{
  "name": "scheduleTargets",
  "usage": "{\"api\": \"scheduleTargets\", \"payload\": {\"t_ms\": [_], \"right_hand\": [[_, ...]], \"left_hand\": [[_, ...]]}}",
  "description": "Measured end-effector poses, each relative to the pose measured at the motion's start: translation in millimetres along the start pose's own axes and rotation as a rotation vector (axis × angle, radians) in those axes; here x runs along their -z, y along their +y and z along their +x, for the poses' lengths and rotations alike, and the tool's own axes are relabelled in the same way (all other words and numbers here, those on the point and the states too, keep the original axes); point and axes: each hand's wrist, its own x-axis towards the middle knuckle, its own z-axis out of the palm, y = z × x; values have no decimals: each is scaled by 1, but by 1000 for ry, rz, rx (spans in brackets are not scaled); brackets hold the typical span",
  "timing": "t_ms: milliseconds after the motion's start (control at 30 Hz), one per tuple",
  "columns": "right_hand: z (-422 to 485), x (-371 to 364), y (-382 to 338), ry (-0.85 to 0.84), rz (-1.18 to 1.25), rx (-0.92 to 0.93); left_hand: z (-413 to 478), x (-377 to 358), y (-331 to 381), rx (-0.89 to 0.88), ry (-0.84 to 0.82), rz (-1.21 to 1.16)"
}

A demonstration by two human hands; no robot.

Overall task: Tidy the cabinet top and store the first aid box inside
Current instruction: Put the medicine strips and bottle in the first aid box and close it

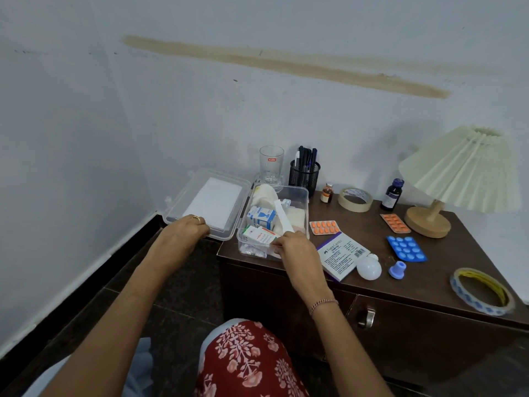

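A clear plastic first aid box (300, 196) stands open at the left end of the dark wooden cabinet top (446, 270). It holds small medicine cartons, gauze and a white strip. Its hinged lid (211, 202) hangs flat beyond the cabinet's left edge. My left hand (186, 227) grips the lid's near edge. My right hand (294, 247) rests at the box's front right corner, fingers curled on the rim by a carton. Loose on the top lie an orange pill strip (325, 227), another orange strip (395, 222) and a blue pill strip (406, 248).
A stamp pad box (342, 257), white bulb (369, 267), blue cap (398, 269), two tape rolls (355, 199) (482, 292), two small bottles (327, 193) (392, 194), a glass (271, 164), a pen holder (304, 174) and a lamp (458, 179) occupy the top. A cabinet door handle (366, 318) is below.
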Motion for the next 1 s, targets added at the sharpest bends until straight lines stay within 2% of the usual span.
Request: {"api": "scheduleTargets", "payload": {"t_ms": [200, 400, 600, 767, 833, 900, 1000], "right_hand": [[-6, -2, 5, -22, 49, 3], [-8, 1, 12, -22, 94, 3], [-8, 0, 14, 2, 115, 14], [-6, 11, 16, -81, 79, 88], [-7, 20, 21, -34, 179, 79], [-8, 32, 31, 90, 278, 52], [0, 56, 60, 243, 317, -68]], "left_hand": [[2, -3, 5, 4, -46, -60], [6, -6, 15, 87, -111, -84], [9, -3, 25, 104, -209, -4], [16, -1, 26, 102, -310, 46], [20, 3, 22, 115, -370, 8], [27, 14, 20, 171, -388, -80], [48, 38, 36, 240, -191, -189]]}}
